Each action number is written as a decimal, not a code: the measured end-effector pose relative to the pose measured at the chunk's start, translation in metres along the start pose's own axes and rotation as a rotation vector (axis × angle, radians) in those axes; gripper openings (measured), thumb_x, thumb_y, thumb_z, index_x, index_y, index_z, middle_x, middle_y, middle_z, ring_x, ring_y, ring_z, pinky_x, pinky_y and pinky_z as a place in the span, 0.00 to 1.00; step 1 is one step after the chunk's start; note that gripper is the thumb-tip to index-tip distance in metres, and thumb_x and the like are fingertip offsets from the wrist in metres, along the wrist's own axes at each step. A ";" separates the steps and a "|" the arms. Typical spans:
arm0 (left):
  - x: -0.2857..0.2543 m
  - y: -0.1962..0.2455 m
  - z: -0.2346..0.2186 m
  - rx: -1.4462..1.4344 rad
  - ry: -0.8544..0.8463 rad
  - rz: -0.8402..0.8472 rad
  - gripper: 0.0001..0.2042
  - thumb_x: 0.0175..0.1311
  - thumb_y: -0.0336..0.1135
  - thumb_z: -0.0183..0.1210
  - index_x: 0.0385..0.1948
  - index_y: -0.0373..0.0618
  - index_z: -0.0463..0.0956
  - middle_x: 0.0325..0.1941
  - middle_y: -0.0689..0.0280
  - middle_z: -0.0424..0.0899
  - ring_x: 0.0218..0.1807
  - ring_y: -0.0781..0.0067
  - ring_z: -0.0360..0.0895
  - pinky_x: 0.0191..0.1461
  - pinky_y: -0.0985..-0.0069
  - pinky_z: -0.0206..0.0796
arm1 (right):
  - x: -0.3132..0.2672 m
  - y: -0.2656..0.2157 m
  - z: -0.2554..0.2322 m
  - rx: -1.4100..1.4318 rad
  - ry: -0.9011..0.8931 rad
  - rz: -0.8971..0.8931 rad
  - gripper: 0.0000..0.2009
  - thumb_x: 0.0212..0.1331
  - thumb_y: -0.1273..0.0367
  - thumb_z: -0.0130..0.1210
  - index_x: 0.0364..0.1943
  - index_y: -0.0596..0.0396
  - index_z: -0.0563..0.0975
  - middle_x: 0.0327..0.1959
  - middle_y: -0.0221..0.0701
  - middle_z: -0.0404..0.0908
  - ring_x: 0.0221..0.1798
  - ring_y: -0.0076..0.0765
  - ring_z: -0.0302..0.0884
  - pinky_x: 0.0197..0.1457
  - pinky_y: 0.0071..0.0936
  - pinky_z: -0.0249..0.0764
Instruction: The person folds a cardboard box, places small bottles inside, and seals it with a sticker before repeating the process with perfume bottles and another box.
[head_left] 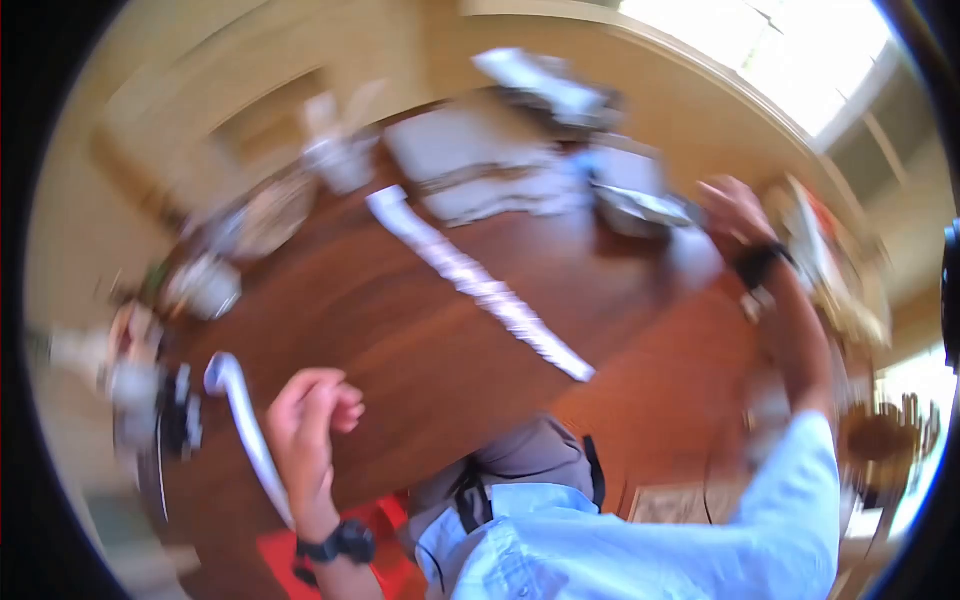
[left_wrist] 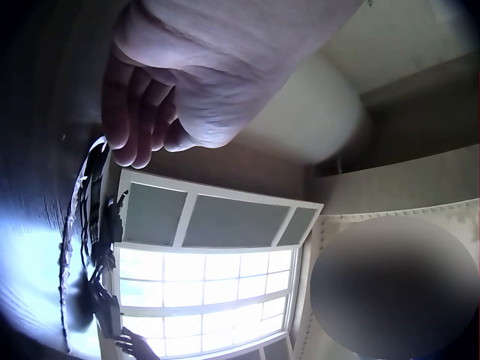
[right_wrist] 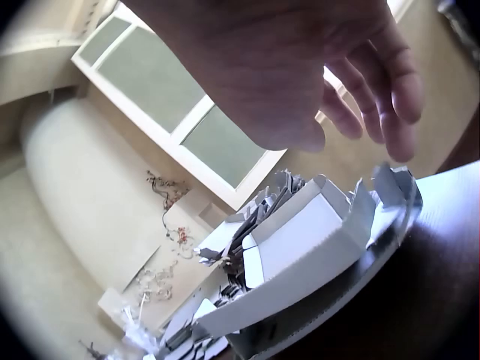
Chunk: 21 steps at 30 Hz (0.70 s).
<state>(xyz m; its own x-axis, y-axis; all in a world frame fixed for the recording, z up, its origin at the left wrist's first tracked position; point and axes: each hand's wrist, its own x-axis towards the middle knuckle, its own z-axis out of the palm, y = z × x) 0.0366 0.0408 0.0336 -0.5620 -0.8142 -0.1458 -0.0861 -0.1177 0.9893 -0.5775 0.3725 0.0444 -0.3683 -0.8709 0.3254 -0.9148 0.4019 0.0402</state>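
Note:
In the head view my left hand [head_left: 310,420] hovers over the near left of the brown table [head_left: 330,300], its fingers loosely bent around nothing visible. A narrow white band [head_left: 252,430] with a bluish curled end lies just beside it. In the left wrist view the fingertips [left_wrist: 135,157] hang down, overlapping the far end of a ragged-edged strip. My right hand [head_left: 735,210] reaches out to the far right, near an open box [head_left: 640,200]. The right wrist view shows its relaxed fingers above the rim of this white cardboard box [right_wrist: 300,262], with grey flat pieces behind it.
A long pale strip [head_left: 480,285] crosses the tabletop diagonally. White trays or sheets [head_left: 470,150] and another box [head_left: 550,85] stand at the back. Blurred containers [head_left: 205,285] line the left edge. Something red [head_left: 290,555] lies below the left wrist.

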 end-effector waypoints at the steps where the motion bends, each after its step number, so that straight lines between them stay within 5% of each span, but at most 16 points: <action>1: -0.006 0.005 -0.005 0.009 -0.003 -0.016 0.12 0.76 0.40 0.58 0.43 0.40 0.81 0.32 0.64 0.86 0.31 0.78 0.82 0.34 0.82 0.72 | 0.003 -0.020 -0.019 0.102 -0.040 0.311 0.13 0.67 0.62 0.55 0.41 0.57 0.83 0.34 0.43 0.82 0.38 0.56 0.79 0.42 0.47 0.75; 2: -0.012 0.006 -0.014 -0.026 0.009 -0.027 0.11 0.76 0.38 0.59 0.43 0.39 0.81 0.33 0.63 0.87 0.32 0.77 0.83 0.36 0.81 0.73 | 0.007 -0.041 -0.039 0.174 -0.054 0.597 0.15 0.70 0.60 0.54 0.44 0.57 0.83 0.40 0.46 0.84 0.44 0.58 0.81 0.47 0.48 0.76; 3: -0.019 0.010 -0.027 0.003 0.017 -0.025 0.10 0.76 0.36 0.59 0.43 0.38 0.81 0.34 0.62 0.87 0.34 0.77 0.84 0.37 0.81 0.75 | -0.015 0.056 0.016 -0.154 0.401 -0.011 0.18 0.72 0.57 0.53 0.42 0.60 0.82 0.35 0.44 0.85 0.40 0.59 0.81 0.46 0.49 0.75; 4: -0.024 0.011 -0.042 0.045 0.035 0.004 0.10 0.76 0.36 0.59 0.42 0.38 0.82 0.35 0.63 0.88 0.35 0.77 0.85 0.38 0.81 0.76 | 0.008 0.021 -0.014 0.065 0.115 0.374 0.16 0.75 0.61 0.51 0.39 0.61 0.82 0.27 0.36 0.83 0.33 0.45 0.81 0.43 0.41 0.77; 5: -0.029 0.013 -0.055 0.046 0.073 0.012 0.10 0.76 0.36 0.59 0.41 0.38 0.82 0.35 0.63 0.88 0.35 0.77 0.85 0.38 0.81 0.76 | 0.013 0.047 -0.005 0.317 0.057 0.329 0.12 0.75 0.65 0.52 0.39 0.58 0.82 0.25 0.28 0.79 0.29 0.25 0.77 0.33 0.29 0.76; 8: -0.028 0.023 -0.097 0.159 0.197 0.043 0.10 0.76 0.37 0.59 0.40 0.39 0.82 0.36 0.65 0.88 0.35 0.79 0.85 0.37 0.82 0.75 | 0.044 -0.118 -0.032 0.750 -0.065 0.492 0.09 0.75 0.69 0.52 0.39 0.56 0.83 0.24 0.23 0.75 0.24 0.13 0.70 0.23 0.17 0.67; 10: -0.009 0.027 -0.124 0.266 0.226 0.105 0.10 0.76 0.38 0.59 0.38 0.40 0.82 0.35 0.67 0.87 0.36 0.83 0.83 0.37 0.83 0.73 | 0.056 -0.209 -0.027 0.752 -0.099 0.322 0.09 0.75 0.71 0.52 0.38 0.58 0.82 0.23 0.22 0.75 0.19 0.13 0.67 0.18 0.15 0.60; 14: 0.059 0.027 -0.165 0.578 0.328 0.278 0.17 0.69 0.38 0.66 0.54 0.41 0.78 0.48 0.64 0.85 0.43 0.79 0.83 0.44 0.78 0.76 | 0.068 -0.349 -0.033 0.879 -0.293 -0.089 0.06 0.69 0.76 0.55 0.38 0.59 0.84 0.24 0.29 0.82 0.23 0.18 0.77 0.25 0.20 0.70; 17: 0.101 0.037 -0.164 0.960 0.528 0.350 0.37 0.57 0.45 0.74 0.68 0.40 0.70 0.64 0.50 0.80 0.57 0.60 0.83 0.60 0.64 0.76 | 0.065 -0.395 -0.035 0.880 -0.292 -0.410 0.04 0.63 0.79 0.59 0.37 0.59 0.84 0.26 0.38 0.84 0.22 0.30 0.81 0.28 0.26 0.74; 18: 0.122 0.034 -0.172 1.053 0.543 0.285 0.53 0.49 0.53 0.76 0.76 0.37 0.58 0.72 0.41 0.72 0.69 0.49 0.76 0.71 0.61 0.70 | 0.064 -0.404 -0.041 0.881 -0.289 -0.411 0.04 0.63 0.79 0.59 0.37 0.59 0.84 0.26 0.38 0.84 0.22 0.30 0.81 0.28 0.26 0.74; 21: 0.159 0.020 -0.172 0.977 0.524 0.129 0.64 0.45 0.56 0.77 0.79 0.31 0.45 0.76 0.39 0.65 0.76 0.46 0.68 0.77 0.62 0.63 | 0.057 -0.414 -0.054 0.881 -0.403 -0.452 0.05 0.61 0.79 0.58 0.36 0.64 0.84 0.27 0.37 0.86 0.26 0.30 0.85 0.33 0.25 0.79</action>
<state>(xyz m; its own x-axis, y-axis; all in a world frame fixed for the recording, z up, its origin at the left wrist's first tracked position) 0.0867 -0.1886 0.0310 -0.2165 -0.9545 0.2053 -0.7916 0.2947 0.5353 -0.2113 0.1716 0.0977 0.1553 -0.9819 0.1084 -0.7178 -0.1876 -0.6705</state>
